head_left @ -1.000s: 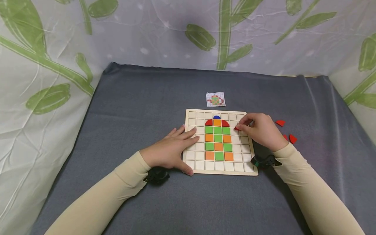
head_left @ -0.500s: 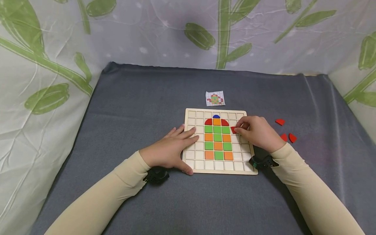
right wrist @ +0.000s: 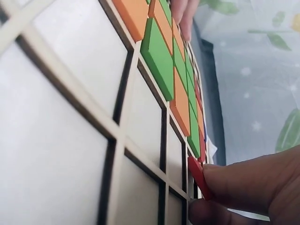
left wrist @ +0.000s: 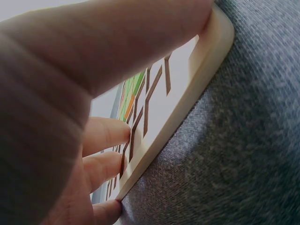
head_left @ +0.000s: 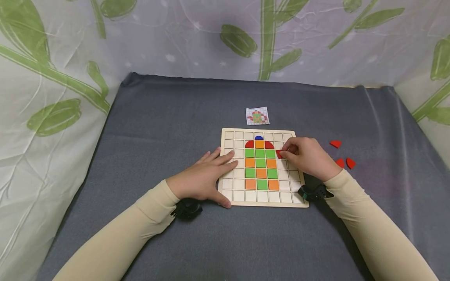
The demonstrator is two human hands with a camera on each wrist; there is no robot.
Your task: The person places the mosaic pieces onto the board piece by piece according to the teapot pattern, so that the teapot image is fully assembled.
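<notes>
A wooden grid board (head_left: pixel 267 203) lies on the cloth, its middle cells filled with green and orange squares, two dark red quarter-round pieces and a blue half-round piece (head_left: pixel 259 137) on top. With the thumb and a finger, my right hand (head_left: pixel 311 158) pinches a red piece (right wrist: pixel 199 177) at a cell just right of the top green row. The right wrist view shows that piece tilted at the cell's edge. My left hand (head_left: pixel 202 177) rests spread over the board's left edge, the thumb at its near left corner and fingertips on the grid.
Several red pieces, one a wedge (head_left: pixel 350 162), lie on the grey cloth (head_left: pixel 168 113) right of the board, one partly behind the right wrist. A small printed pattern card (head_left: pixel 258 116) lies beyond the board. Leaf-printed curtains (head_left: pixel 197 39) enclose the back and sides.
My right hand has shifted slightly left and toward me with the red piece, bringing it to the cell beside the green row. The left hand stays in place.
</notes>
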